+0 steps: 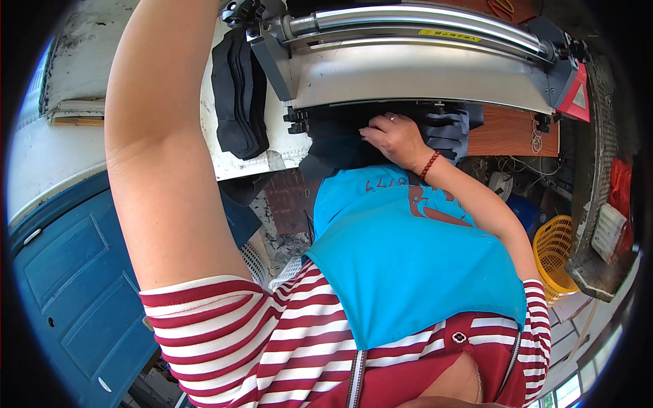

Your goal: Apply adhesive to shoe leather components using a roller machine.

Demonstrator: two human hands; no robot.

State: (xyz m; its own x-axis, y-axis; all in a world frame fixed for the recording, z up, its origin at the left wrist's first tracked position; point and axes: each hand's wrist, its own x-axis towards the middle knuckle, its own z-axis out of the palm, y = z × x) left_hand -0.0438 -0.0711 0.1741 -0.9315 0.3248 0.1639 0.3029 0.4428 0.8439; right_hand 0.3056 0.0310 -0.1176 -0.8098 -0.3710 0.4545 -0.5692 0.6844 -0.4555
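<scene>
My right hand [398, 139], wearing a ring and a red bead bracelet [430, 165], is at the front of a machine with a long metal cover [422, 71]. Its fingers are bent and drawn together on a dark, soft-looking black sheet [337, 132], just below the cover's lower edge. Right of the hand, several dark strips [447, 132] lie overlapping. My left arm [163, 136] reaches up past the top edge, so the left hand is out of sight. A stack of long black cut pieces [239, 95] rests on the white table near that arm.
Metal rollers [422, 19] run across the machine's top. The white table [282, 139] borders it at left, a brown wooden board [507, 129] at right. A yellow plastic basket [554, 255] stands low at right, near loose cords. A blue door panel [75, 272] is at far left.
</scene>
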